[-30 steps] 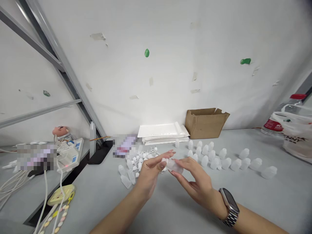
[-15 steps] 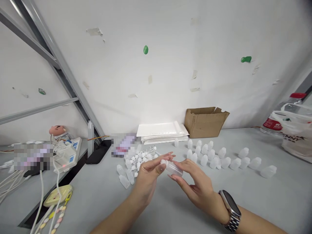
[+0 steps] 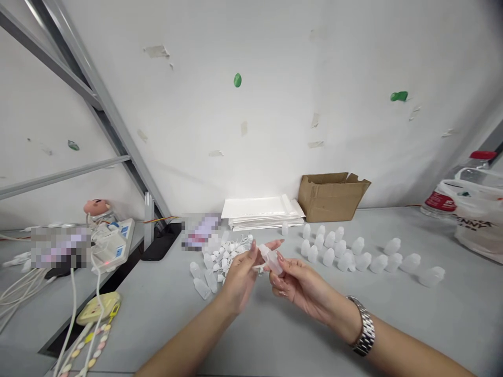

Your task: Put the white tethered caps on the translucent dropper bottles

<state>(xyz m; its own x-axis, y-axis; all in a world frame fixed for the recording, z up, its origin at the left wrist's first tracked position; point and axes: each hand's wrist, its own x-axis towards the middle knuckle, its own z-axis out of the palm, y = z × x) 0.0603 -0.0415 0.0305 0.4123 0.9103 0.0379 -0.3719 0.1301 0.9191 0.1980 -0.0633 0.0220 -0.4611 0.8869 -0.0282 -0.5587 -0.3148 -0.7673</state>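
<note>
Bright diffuse light, faint shadows, edges stretched

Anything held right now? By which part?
A translucent bottle: right hand grips its body; left hand is at its neck, exact contact unclear.

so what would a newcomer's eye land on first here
Probably the small translucent white plastic bottle near the middle, tilted in the fingers of the right hand, close beside the left hand. Next might come the loose group of similar translucent bottles spread over the smooth grey table to the right, with the open brown cardboard box behind them.
</note>
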